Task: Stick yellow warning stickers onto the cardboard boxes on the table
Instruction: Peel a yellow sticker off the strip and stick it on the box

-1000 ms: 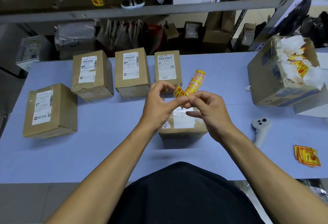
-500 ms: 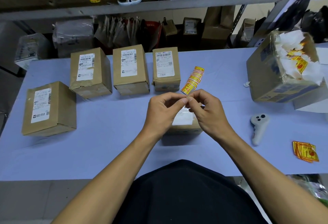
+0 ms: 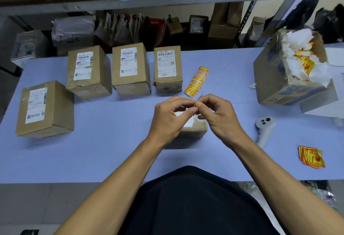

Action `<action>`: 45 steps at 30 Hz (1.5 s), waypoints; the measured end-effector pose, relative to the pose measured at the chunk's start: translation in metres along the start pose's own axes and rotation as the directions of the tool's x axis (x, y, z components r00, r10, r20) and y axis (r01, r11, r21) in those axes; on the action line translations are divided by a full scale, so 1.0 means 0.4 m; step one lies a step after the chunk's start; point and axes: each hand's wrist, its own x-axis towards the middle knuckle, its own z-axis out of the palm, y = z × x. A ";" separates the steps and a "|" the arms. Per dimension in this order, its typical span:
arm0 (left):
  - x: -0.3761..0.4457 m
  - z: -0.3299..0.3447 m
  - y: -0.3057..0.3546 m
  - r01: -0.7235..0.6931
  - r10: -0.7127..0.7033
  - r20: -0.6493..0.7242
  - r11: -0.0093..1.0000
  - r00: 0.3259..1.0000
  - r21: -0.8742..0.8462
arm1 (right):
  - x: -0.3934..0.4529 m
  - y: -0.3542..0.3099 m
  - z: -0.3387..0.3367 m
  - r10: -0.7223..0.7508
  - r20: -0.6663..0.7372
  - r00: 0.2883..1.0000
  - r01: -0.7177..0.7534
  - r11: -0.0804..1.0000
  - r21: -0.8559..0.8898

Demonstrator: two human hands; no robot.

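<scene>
My left hand (image 3: 170, 117) and my right hand (image 3: 216, 116) meet fingertip to fingertip above a small cardboard box (image 3: 193, 129), which they mostly hide. Both pinch the near end of a strip of yellow warning stickers (image 3: 197, 81); the strip runs away toward the back right. Three labelled cardboard boxes stand in a row behind: one at left (image 3: 87, 72), one in the middle (image 3: 130, 69), one at right (image 3: 167, 69). A fourth labelled box (image 3: 43, 108) sits alone at the far left.
A large open carton (image 3: 275, 74) full of white backing paper and sticker scraps stands at the right. A white controller (image 3: 264, 128) and a pile of yellow stickers (image 3: 310, 156) lie near the right front of the blue table (image 3: 111, 141). Shelving runs behind.
Both hands have lowered toward the small box, and the sticker strip has come down with them. A sticker that showed between the fingertips is now almost hidden.
</scene>
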 end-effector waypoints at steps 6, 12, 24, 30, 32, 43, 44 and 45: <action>-0.001 0.002 0.010 -0.124 0.127 -0.012 0.981 0.992 0.150 | -0.004 0.004 -0.006 -0.084 -0.059 0.995 0.072 0.982 -0.174; 0.000 -0.011 0.005 -0.107 0.108 0.001 0.982 0.994 0.154 | -0.004 0.007 -0.003 -0.131 -0.036 0.991 0.120 0.968 -0.220; 0.023 0.019 0.011 0.483 -0.508 0.096 0.720 0.856 -0.497 | 0.010 0.017 0.032 0.012 -0.131 0.991 -0.017 0.999 -0.042; 0.048 -0.004 -0.025 0.632 -0.750 0.133 0.433 0.648 -0.643 | 0.021 0.111 -0.022 0.254 -0.245 0.936 -0.260 0.966 0.008; 0.047 -0.016 -0.036 0.630 -0.773 0.114 0.412 0.624 -0.659 | 0.016 0.148 -0.051 0.325 -0.307 0.894 -0.328 0.944 0.044; 0.017 -0.013 -0.066 0.692 -0.816 0.090 0.419 0.571 -0.587 | -0.062 0.309 -0.108 0.518 -0.304 0.799 -0.594 0.607 -0.528; 0.015 -0.014 -0.066 0.694 -0.817 0.091 0.418 0.570 -0.586 | -0.066 0.305 -0.105 0.524 -0.318 0.790 -0.603 0.571 -0.558; 0.013 -0.014 -0.066 0.695 -0.818 0.090 0.419 0.568 -0.584 | -0.067 0.299 -0.101 0.512 -0.333 0.792 -0.599 0.545 -0.587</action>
